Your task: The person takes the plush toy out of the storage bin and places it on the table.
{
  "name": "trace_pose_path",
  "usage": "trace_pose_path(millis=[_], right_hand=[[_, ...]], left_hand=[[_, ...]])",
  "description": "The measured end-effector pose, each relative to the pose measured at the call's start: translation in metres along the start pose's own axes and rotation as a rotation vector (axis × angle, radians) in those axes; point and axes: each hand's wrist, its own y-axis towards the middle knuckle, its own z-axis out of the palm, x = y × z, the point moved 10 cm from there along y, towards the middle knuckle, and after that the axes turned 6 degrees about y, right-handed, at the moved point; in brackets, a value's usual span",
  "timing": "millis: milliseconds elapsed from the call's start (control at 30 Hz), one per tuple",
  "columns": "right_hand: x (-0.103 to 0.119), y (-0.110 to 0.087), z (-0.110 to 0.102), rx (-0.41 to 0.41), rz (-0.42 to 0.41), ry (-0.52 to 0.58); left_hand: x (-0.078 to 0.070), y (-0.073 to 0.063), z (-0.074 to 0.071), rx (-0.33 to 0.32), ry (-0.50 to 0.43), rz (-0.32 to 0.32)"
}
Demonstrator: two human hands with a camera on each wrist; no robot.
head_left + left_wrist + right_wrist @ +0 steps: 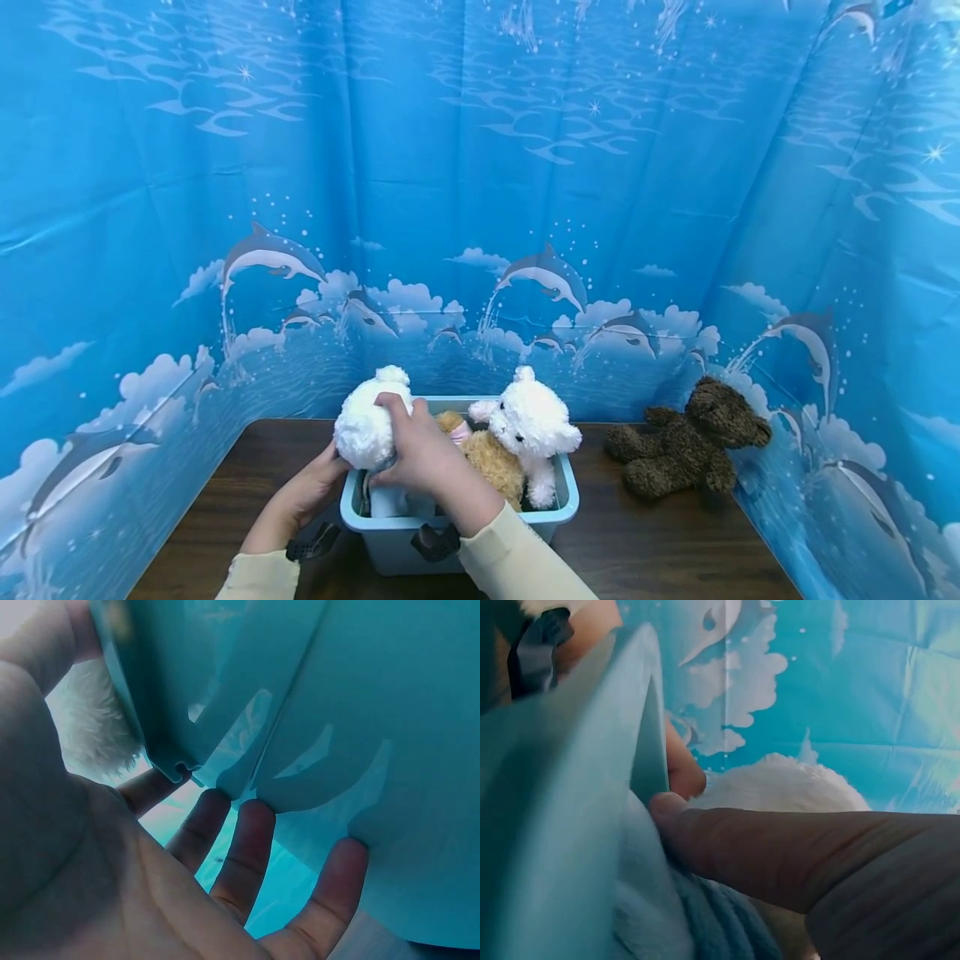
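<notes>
Our left hand (112,885) fills the lower left of the frame, palm toward us, with its straight fingers (244,847) reaching up so that their tips touch the underside of a light blue plastic bin (360,735), which takes up the upper right and most of the picture. At the left edge, just beside the bin's rim, we see a patch of white fluffy fur (94,727), and our thumb runs up along the upper left corner next to it.
</notes>
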Motion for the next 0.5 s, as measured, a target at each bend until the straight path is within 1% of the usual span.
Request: trace_pose_path(millis=[300, 400, 500], right_hand=[[0.0052, 0.0029, -0.0058, -0.016, -0.002, -0.117], [0.0063, 0.0038, -0.0050, -0.026, 0.010, -0.132], [0.0056, 0.0040, -0.0016, -0.024, 0.038, -0.110]], left_hand=[[-0.0001, 0.0001, -0.0001, -0.008, -0.006, 0.009], [-0.0022, 0.0004, -0.0005, -0.003, -0.007, 0.013], [-0.0051, 0.0014, -0.0005, 0.012, -0.017, 0.016]])
